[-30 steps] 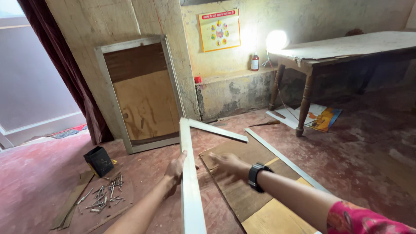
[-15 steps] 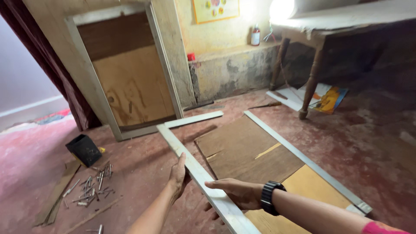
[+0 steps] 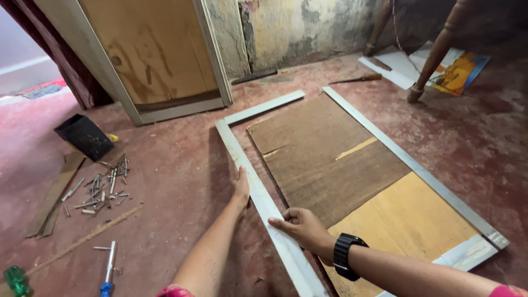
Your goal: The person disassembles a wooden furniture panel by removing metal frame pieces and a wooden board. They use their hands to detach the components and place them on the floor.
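Along the near left side of the frame, the fingers (image 3: 281, 222) of the right hand (image 3: 302, 228) curl over the pale frame rail (image 3: 258, 190), thumb on top, clamped lightly on its edge, while the left hand (image 3: 241, 187) rests further up the same rail with its fingers together and flat against the outer face, pressing rather than gripping. That rail lies on the red floor (image 3: 176, 181), touching the left edge of the plywood panel (image 3: 341, 176) (brown at the far end, yellow nearer). Its long axis runs from the person's lap away and slightly left, to a corner where it meets a shorter rail (image 3: 264, 106) pointing right. It looks thin, stiff and light, probably hollow metal or painted wood, smooth enough to slide on the floor and likely to twist at the corner joint if lifted by one end; a hold spread along its length, as here, seems soundest. Loose screws (image 3: 104, 187) lie well apart, left.
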